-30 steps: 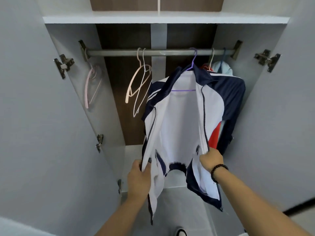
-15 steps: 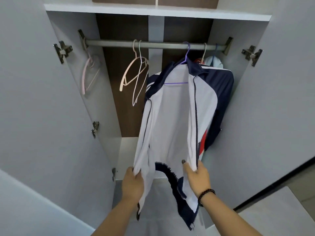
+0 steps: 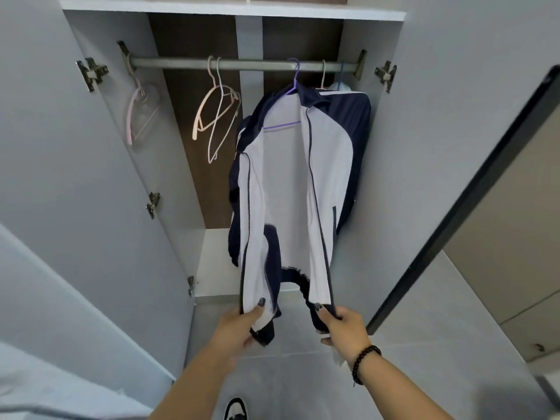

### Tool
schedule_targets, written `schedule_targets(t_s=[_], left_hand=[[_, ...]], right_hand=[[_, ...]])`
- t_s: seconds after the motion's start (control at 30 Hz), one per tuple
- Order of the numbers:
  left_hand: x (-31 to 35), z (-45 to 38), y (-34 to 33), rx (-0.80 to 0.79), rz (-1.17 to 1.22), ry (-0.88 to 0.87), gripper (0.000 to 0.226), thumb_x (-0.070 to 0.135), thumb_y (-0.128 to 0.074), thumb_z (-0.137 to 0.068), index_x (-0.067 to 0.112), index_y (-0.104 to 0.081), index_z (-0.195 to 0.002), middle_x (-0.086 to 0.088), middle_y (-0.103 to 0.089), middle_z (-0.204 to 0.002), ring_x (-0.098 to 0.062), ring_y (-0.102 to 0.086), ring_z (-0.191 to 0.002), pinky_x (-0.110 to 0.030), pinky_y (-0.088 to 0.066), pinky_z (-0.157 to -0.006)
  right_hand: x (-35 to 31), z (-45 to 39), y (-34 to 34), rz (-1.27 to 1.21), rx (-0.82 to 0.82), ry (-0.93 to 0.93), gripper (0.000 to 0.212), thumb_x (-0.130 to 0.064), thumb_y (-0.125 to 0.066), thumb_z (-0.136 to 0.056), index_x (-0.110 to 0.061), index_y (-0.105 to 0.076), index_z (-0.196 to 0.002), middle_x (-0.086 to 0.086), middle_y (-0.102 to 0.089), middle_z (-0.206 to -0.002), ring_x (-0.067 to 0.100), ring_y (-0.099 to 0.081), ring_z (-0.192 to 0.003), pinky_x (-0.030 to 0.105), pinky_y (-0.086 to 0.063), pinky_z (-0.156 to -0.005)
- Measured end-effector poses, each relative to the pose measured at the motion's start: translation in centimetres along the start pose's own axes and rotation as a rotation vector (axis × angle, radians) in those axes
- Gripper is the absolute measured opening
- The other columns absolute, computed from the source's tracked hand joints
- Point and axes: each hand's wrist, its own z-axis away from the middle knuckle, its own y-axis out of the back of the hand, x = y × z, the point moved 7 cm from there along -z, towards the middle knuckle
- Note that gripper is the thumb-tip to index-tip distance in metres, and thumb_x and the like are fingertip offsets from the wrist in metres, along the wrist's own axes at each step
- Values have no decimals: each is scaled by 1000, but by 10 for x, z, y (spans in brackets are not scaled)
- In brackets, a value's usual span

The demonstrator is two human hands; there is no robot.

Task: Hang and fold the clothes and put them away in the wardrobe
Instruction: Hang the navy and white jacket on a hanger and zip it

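I'm looking into a home bedroom closet: an open wardrobe (image 3: 91,177) with a metal rail (image 3: 242,64), plastic hangers (image 3: 216,116), and tiled floor (image 3: 424,313).

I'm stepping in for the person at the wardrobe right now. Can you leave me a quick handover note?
Left hand: grips the jacket's left front hem.
Right hand: grips the right front hem.
The jacket hangs unzipped on the purple hanger on the rail, right of the empty hangers.
Done: jacket hung.
Left: probably zip or straighten it and let go. Other clothes aren't in view.
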Motion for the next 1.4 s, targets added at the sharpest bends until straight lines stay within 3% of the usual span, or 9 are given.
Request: schedule_targets(t_s=[0.1,0.23,0.33,0.43,0.7,0.83,1.03,1.2,1.4], left_hand=[[-11,22,-21,-239,363,139,42,24,-76,-76,5,-66,-112,-19,-71,-109,-35,-67,-97,-44,-58,-78],[-2,48,-36,-419,621,205,42,16,-66,-84,3,-56,-122,-28,-64,-120,-28,-72,-85,-34,-59,-65],[8,58,-37,-373,608,182,38,13,-69,-81,5,-56,-116,-15,-71,-101,-13,-60,-56,-25,-50,-51],[19,57,-29,-221,557,103,35,11,-76,-72,8,-59,-102,-4,-54,-65,-9,-42,-45,-21,-39,-42],[60,76,-22,-26,414,-223,30,39,-86,-54,11,-75,-55,-2,-60,-58,-10,-51,-50,-27,-45,-58],[69,79,-40,-149,429,-333,22,10,-65,-89,8,-79,-72,-9,-70,-74,-13,-64,-65,-22,-53,-66],[66,85,-63,-296,391,-325,24,-8,-57,-88,5,-77,-94,-16,-74,-98,-16,-72,-82,-21,-56,-68],[66,86,-66,-335,293,-324,28,-2,-61,-87,15,-75,-104,-9,-73,-111,-12,-70,-93,-20,-53,-73],[71,98,-66,-271,336,-360,31,18,-74,-63,23,-80,-93,-10,-74,-104,-13,-68,-85,-27,-50,-87]], right_hand=[[8,15,1,-204,-65,-106,12,-15,-53,-97,-8,-63,-101,5,-65,-100,29,-72,-78,33,-60,-66],[3,21,7,-389,4,-118,18,-6,-53,-96,8,-63,-102,19,-70,-84,27,-71,-79,23,-58,-64],[0,25,5,-550,18,-148,18,-4,-56,-94,12,-62,-100,18,-72,-77,25,-69,-78,21,-59,-64],[-1,29,-2,-726,-22,-205,16,-5,-60,-92,9,-61,-99,19,-72,-80,29,-69,-82,29,-60,-68],[-17,34,-12,-794,-126,-274,15,0,-57,-92,12,-62,-98,25,-68,-93,31,-66,-83,30,-60,-59],[-18,35,-11,-793,-132,-289,6,10,-58,-87,11,-62,-91,17,-71,-74,25,-65,-78,24,-58,-54],[-28,41,-9,-845,-195,-282,18,15,-55,-84,6,-64,-97,15,-71,-73,21,-67,-68,22,-57,-54],[-38,55,-14,-877,-296,-242,20,20,-53,-79,6,-61,-92,18,-70,-74,20,-67,-56,25,-57,-54],[-38,66,-17,-1043,-315,-147,18,17,-59,-63,1,-60,-71,19,-67,-75,22,-66,-58,27,-57,-56]])
